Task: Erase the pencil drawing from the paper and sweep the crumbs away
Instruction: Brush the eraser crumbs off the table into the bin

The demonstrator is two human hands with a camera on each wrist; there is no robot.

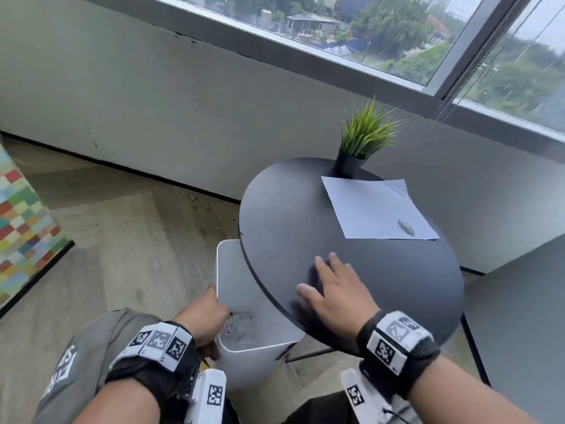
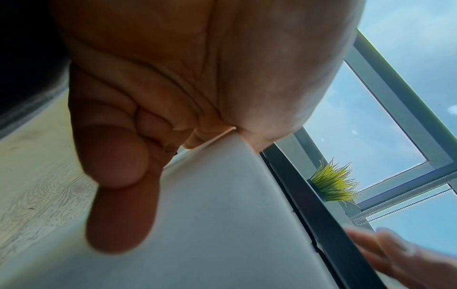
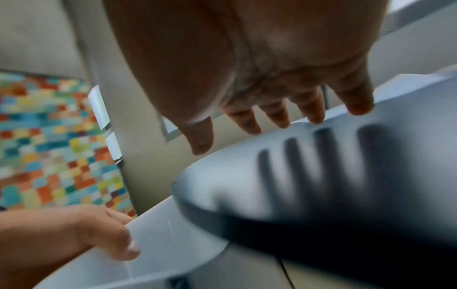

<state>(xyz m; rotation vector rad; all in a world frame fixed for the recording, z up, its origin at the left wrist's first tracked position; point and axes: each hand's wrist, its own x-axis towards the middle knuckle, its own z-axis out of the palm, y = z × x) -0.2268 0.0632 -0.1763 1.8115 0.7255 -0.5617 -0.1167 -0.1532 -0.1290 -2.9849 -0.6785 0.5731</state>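
A white sheet of paper [image 1: 379, 208] lies on the far right of the round black table [image 1: 290, 215], with a small grey eraser-like piece [image 1: 406, 227] near its front right corner. My right hand [image 1: 331, 289] hovers flat with spread, straight fingers [image 3: 311, 109] just over the tabletop near its front edge, holding nothing. My left hand [image 1: 204, 316] grips the rim of a white bin [image 1: 244, 304] held under the table's left edge; its fingers [image 2: 118, 176] curl on the bin's outer wall [image 2: 222, 224]. Scraps lie in the bin's bottom.
A small potted grass plant [image 1: 363, 139] stands at the table's far edge by the paper. A grey wall and window run behind. A colourful checkered seat [image 1: 24, 215] sits at the left on the wooden floor [image 1: 122, 234]. A grey panel [image 1: 519, 316] stands right.
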